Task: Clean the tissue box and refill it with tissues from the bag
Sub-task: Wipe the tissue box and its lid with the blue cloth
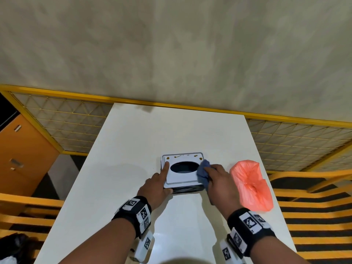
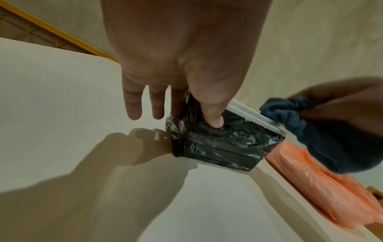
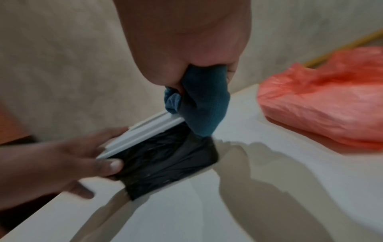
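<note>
The tissue box [image 1: 181, 180] has a white top with an oval opening and shiny black sides [image 2: 217, 144]; it stands on the white table [image 1: 171, 130]. Brown stains [image 1: 201, 159] dot the far edge of its top. My left hand [image 1: 161, 180] pinches the box's near left corner, with the forefinger on top and the thumb [image 2: 214, 121] on the front side. My right hand [image 1: 219, 180] grips a bunched blue cloth [image 1: 202, 172] against the top's right edge [image 3: 165, 117]. An orange plastic bag [image 1: 251, 185] lies just right of my right hand.
A yellow-framed wire mesh fence [image 1: 76, 119] runs behind the table in front of a beige wall. An orange cabinet [image 1: 22, 149] stands at the left. Yellow and black slats [image 1: 314, 206] show on both sides of the table. Bare tabletop lies beyond the box and in front of it.
</note>
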Available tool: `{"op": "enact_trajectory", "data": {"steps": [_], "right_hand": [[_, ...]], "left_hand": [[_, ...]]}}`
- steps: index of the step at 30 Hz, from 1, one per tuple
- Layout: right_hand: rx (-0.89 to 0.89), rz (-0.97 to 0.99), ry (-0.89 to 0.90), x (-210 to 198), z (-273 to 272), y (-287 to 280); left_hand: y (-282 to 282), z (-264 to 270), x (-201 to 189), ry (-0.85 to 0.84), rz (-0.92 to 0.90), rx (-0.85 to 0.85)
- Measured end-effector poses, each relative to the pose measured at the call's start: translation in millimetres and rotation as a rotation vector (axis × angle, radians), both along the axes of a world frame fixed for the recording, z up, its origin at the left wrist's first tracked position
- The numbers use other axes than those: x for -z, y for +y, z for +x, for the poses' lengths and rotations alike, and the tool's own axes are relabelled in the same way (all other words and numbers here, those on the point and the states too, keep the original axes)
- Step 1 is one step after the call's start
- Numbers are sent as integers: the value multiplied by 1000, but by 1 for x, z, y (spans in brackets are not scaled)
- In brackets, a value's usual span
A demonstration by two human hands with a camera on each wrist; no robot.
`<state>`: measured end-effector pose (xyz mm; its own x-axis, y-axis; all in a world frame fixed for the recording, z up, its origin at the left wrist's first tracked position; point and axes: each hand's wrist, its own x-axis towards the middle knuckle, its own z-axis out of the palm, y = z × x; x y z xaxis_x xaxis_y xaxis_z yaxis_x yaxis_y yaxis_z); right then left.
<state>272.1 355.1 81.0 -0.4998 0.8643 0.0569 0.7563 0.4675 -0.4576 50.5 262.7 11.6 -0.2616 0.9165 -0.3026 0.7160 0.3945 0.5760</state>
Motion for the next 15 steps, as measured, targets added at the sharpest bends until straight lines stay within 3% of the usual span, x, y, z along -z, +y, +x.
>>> {"op": "enact_trajectory", "data": {"steps": [3, 6, 9, 15], "right_hand": [[-232, 60, -76, -14, -39, -33], [-334, 9, -218, -4, -70, -48], [-291, 11, -309, 7, -67, -39], [-149, 37, -261, 19, -16, -6]], "left_hand": [[1, 0, 4, -2, 6, -30], [-1, -2, 1, -73, 28, -50], [0, -2, -1, -72, 35, -17], [-1, -1, -2, 2, 1, 14]]}}
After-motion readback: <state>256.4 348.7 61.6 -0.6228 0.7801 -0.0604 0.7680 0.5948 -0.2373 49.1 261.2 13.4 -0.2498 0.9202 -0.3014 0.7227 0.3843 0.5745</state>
